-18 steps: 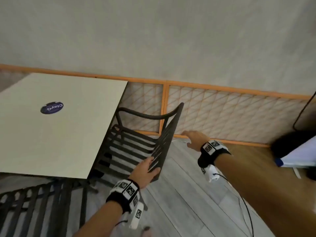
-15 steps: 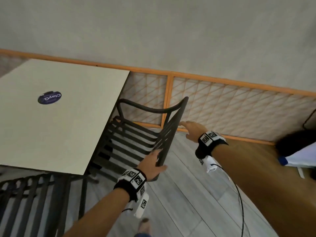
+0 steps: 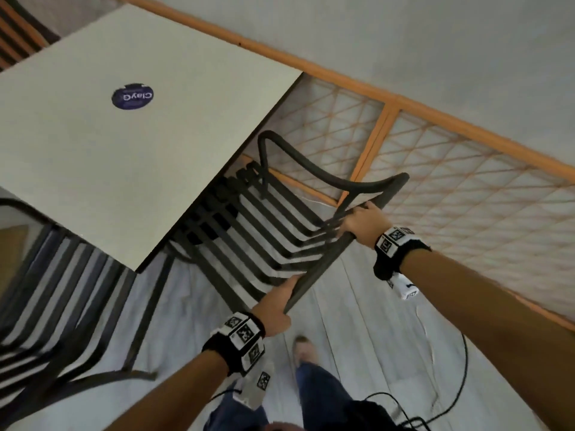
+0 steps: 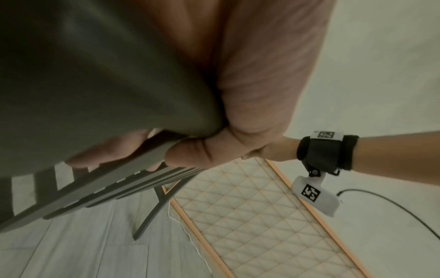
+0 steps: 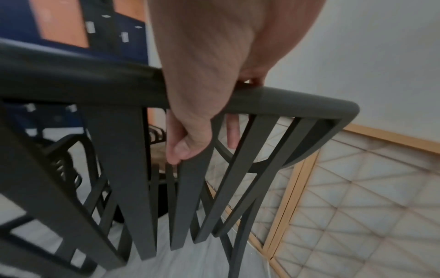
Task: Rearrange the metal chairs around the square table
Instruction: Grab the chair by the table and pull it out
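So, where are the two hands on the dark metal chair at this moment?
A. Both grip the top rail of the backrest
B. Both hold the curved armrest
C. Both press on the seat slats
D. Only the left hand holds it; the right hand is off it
A: the left hand and right hand both curl round the backrest top rail of the chair.

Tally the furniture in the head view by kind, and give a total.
Metal chairs: 2, the held chair at the table's right side and a second chair at its near side
Square tables: 1, the square table
Total: 3
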